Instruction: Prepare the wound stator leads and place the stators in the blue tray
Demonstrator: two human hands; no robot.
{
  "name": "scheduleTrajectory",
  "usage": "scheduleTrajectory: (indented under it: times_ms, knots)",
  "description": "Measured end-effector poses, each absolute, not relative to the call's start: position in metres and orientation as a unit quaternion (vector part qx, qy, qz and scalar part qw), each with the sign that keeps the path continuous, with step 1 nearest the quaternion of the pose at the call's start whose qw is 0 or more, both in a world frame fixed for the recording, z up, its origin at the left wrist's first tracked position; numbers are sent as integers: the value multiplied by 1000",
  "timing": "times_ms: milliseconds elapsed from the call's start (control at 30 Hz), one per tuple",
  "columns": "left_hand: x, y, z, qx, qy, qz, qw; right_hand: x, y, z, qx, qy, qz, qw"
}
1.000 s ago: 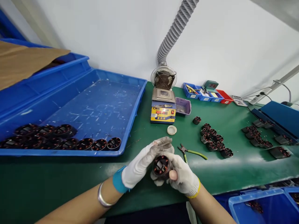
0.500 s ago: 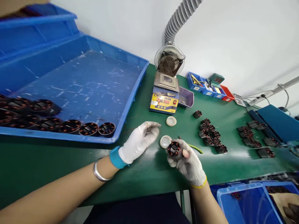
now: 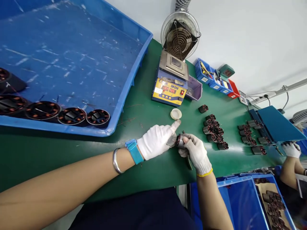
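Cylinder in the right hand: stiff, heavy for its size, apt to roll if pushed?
The cylinder is likely stiff and fairly heavy for its size: its grey wall looks metallic. Laid on its side, it would probably roll, as the wall is round. The right hand holds it with no visible dent, so squashing seems unlikely.

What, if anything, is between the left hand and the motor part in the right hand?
A pale dish shows between the left hand and the motor part held in the right hand. The left hand partly hides it; whether it touches the part isn't clear. Nothing else visible stands between them.
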State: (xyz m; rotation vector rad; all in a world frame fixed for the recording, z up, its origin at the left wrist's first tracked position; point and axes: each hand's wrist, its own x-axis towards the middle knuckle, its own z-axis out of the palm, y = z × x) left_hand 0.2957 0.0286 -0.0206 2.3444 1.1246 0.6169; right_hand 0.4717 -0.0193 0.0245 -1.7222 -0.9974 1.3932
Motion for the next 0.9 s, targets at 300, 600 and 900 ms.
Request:
scheduleTrajectory:
  times_ms: [300,600,900]
  knots:
    - [297,27,-14,835,443,217,243,452,-11,36,-741,-417,445,280]
    - [297,23,-24,833,446,242,220,460,-29,40,-729,-468,366,339]
    - [298,22,-17,838,446,223,222,458,-38,21,-738,-640,85,199]
